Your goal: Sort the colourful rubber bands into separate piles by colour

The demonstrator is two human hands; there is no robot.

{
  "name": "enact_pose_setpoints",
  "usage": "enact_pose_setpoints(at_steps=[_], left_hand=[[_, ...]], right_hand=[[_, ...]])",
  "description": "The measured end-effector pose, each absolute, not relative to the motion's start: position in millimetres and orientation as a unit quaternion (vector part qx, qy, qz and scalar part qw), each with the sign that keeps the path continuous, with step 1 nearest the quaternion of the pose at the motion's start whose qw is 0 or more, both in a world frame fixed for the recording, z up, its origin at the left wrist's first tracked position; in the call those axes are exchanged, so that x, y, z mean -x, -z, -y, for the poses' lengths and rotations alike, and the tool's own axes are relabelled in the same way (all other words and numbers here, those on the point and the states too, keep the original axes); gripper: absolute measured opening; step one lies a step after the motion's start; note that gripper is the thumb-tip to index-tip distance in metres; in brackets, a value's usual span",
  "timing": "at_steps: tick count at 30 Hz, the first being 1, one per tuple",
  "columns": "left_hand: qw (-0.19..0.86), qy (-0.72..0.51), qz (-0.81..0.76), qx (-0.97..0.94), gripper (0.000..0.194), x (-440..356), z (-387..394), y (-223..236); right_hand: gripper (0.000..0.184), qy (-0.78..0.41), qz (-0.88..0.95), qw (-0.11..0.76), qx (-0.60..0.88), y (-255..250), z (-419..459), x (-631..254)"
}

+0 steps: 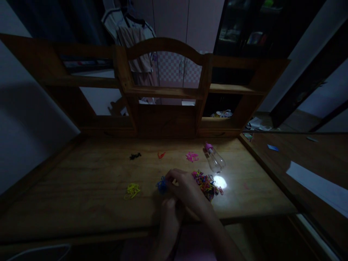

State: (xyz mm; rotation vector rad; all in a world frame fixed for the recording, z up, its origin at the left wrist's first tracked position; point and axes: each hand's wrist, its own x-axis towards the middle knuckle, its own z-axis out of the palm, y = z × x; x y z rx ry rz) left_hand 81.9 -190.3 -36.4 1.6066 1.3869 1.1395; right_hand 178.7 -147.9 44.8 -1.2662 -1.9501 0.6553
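Observation:
My right hand (pixel 186 186) reaches across my left, fingers curled down beside a small blue pile (pixel 162 185) of thin loops. Below it, my left hand (pixel 170 209) is closed, its fingers partly hidden; what either hand holds is too small and dark to see. Close to the right hand lies a mixed heap of coloured loops (pixel 208 185), like rubber bands or paper clips. Sorted by colour on the desk are a yellow pile (pixel 132 190), a black pile (pixel 135 156), a few red pieces (pixel 161 155) and a pink pile (pixel 192 156).
A clear bottle with a pink top (pixel 216 161) lies on its side behind the heap. The wooden desk (pixel 89 174) ends at a raised shelf unit (pixel 165 121). Another surface at the right bears a white paper strip (pixel 318 186) and a blue card (pixel 272 147).

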Motion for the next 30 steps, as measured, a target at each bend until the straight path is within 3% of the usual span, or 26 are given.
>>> enact_pose_setpoints(at_steps=[3,8,15,20,25,30], left_hand=[[0.402,-0.454,-0.543,-0.580,0.015,-81,187,35],[0.557,-0.508,-0.464,-0.465,0.021,-82,180,26],[0.588,-0.518,-0.453,-0.426,0.031,-82,178,21],[0.559,-0.515,-0.483,-0.434,0.031,-64,173,20],[0.443,-0.537,-0.514,-0.501,0.029,-5,125,-1],[0.333,-0.391,-0.522,-0.681,0.021,18,42,-13]], right_hand=[[0.019,-0.244,0.757,0.358,0.489,-49,143,-185],[0.014,-0.189,0.678,0.447,0.551,-58,158,-230],[0.017,-0.197,0.577,0.452,0.651,-37,198,-285],[0.022,-0.214,0.559,0.434,0.673,-16,207,-296],[0.022,-0.215,0.580,0.422,0.663,-9,210,-294],[0.021,-0.208,0.604,0.422,0.644,-6,207,-284]])
